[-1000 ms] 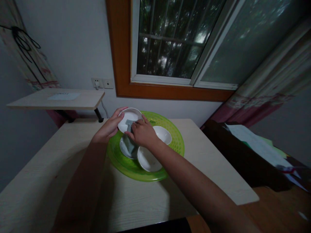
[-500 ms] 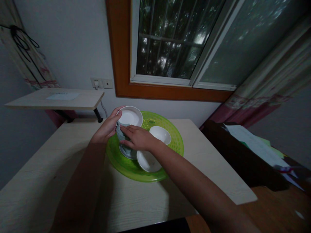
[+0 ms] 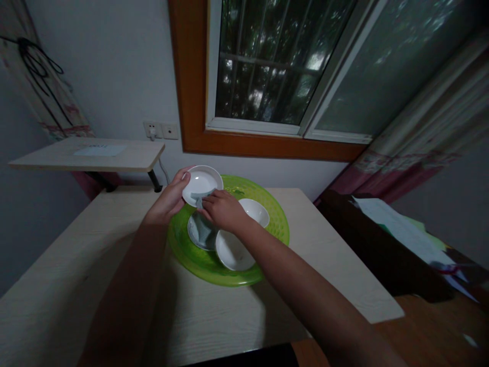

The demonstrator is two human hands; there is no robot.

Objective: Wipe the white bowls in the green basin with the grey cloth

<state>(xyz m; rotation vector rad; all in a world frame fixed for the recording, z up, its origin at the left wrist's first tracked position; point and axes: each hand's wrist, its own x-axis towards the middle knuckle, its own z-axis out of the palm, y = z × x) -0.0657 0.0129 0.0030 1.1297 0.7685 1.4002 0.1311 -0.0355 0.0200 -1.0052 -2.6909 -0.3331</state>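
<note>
My left hand (image 3: 172, 196) grips a white dish (image 3: 203, 179) by its left edge, thumb on the rim, tilting it above a round green tray (image 3: 229, 279). Bunched in the fingers of my right hand (image 3: 223, 206) is a grey-green cloth (image 3: 206, 230); its upper part touches the inside of the dish and the rest hangs down. Below the cloth, a second dish (image 3: 193, 232) lies on the tray, partly covered. Two white bowls stand beside it: one bowl (image 3: 231, 252) under my right wrist, the other bowl (image 3: 256, 211) behind my right forearm.
The tray stands on a pale wooden table (image 3: 214, 316). A raised wooden shelf (image 3: 130, 155) with a paper on it is at the back left. Behind the table are a wall socket (image 3: 153, 130) and a window (image 3: 267, 71). Papers (image 3: 401, 224) lie on dark furniture at the right.
My right hand has gone from flat fingers on the cloth to a closed grip, shifting right. The cloth has slid off the dish's left rim and hangs lower. The dish stays in my left hand.
</note>
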